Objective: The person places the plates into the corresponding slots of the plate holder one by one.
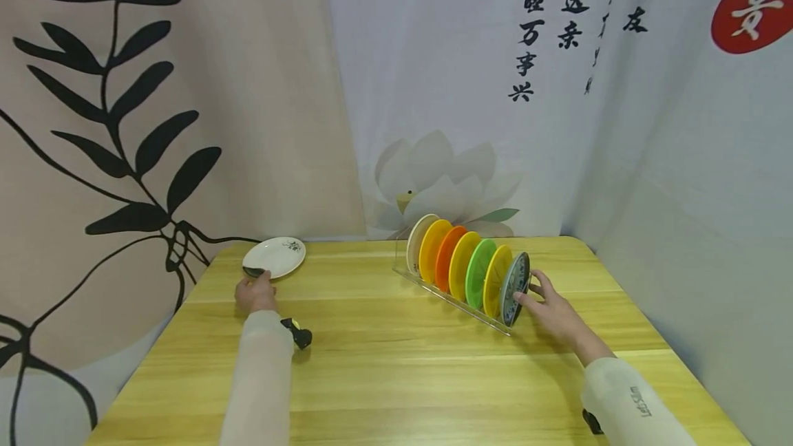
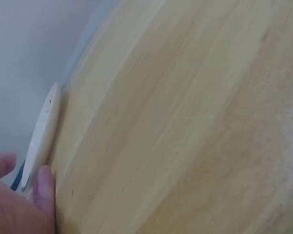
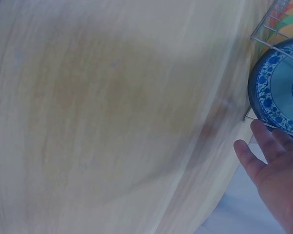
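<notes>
At the far left of the table, a white plate [image 1: 280,253] with a dark floral print lies close to the back edge. My left hand [image 1: 256,292] is at its near rim, beside a dark patch [image 1: 252,271]. In the left wrist view the thumb and a finger are on either side of the white plate's [image 2: 41,139] rim; I cannot tell whether they pinch it. My right hand [image 1: 551,308] has its thumb and fingers spread at the edge of a blue-and-white patterned plate [image 1: 515,289], which stands at the near end of a wire rack [image 1: 450,300].
Behind the blue-and-white plate, several yellow, orange, green [image 1: 480,274] and white plates stand in a row in the rack. The wooden table [image 1: 372,363] has a printed curtain [image 1: 434,88] behind it and a pale curtain along its right side.
</notes>
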`<action>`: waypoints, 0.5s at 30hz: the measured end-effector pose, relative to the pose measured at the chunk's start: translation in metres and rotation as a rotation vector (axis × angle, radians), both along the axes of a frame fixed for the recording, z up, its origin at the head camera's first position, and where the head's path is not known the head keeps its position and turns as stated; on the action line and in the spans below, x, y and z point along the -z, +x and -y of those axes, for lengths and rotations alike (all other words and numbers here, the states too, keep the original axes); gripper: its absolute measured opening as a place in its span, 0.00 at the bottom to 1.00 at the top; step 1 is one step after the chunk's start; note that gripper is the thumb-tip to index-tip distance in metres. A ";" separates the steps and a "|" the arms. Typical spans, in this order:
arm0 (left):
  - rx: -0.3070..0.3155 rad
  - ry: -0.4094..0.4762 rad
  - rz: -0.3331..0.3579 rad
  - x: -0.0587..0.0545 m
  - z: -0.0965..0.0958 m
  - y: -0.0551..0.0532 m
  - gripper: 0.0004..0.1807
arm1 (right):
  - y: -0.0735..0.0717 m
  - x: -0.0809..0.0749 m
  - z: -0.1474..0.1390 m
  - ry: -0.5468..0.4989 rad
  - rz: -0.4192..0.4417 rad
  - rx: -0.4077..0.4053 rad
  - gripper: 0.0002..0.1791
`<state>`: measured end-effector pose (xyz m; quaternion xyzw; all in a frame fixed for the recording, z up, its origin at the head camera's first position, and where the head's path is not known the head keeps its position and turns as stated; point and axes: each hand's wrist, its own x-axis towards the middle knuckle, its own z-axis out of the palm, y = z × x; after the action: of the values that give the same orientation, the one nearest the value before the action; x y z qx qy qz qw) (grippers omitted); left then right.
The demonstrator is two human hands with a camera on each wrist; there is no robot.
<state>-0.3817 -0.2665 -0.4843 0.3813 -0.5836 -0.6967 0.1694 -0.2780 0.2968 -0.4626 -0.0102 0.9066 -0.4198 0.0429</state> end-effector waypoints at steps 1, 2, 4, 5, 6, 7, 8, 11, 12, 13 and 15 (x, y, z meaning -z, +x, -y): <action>-0.004 0.001 0.004 0.000 0.000 -0.001 0.38 | 0.000 0.000 0.000 -0.002 0.001 0.001 0.50; -0.007 -0.004 0.012 0.000 0.001 -0.001 0.37 | 0.000 0.000 0.000 0.000 0.000 0.001 0.50; -0.005 -0.018 0.029 0.000 0.002 -0.003 0.36 | -0.001 0.001 0.000 -0.001 0.001 0.001 0.50; -0.002 -0.026 0.038 0.000 0.002 -0.004 0.35 | -0.001 0.000 0.000 -0.002 0.002 -0.001 0.50; 0.002 -0.034 0.045 0.000 0.002 -0.004 0.34 | -0.001 0.000 0.000 -0.002 0.002 -0.002 0.50; 0.005 -0.050 0.055 0.000 0.003 -0.005 0.33 | -0.001 0.000 0.000 -0.003 0.002 -0.004 0.50; 0.010 -0.065 0.064 0.000 0.004 -0.006 0.31 | -0.001 0.000 0.000 -0.004 0.001 -0.005 0.50; 0.012 -0.092 0.072 0.001 0.003 -0.007 0.27 | -0.001 0.000 0.000 0.002 0.002 -0.011 0.49; 0.013 -0.100 0.074 0.001 0.004 -0.007 0.26 | -0.001 0.000 0.000 0.004 0.001 -0.010 0.49; 0.013 -0.104 0.075 0.002 0.003 -0.008 0.25 | -0.001 0.000 0.000 0.007 0.001 -0.009 0.49; 0.009 -0.107 0.072 0.002 0.003 -0.008 0.24 | -0.001 -0.001 0.000 0.012 0.001 -0.009 0.49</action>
<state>-0.3896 -0.2697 -0.4862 0.3939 -0.6273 -0.6511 0.1653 -0.2785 0.2968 -0.4618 -0.0137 0.9090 -0.4142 0.0453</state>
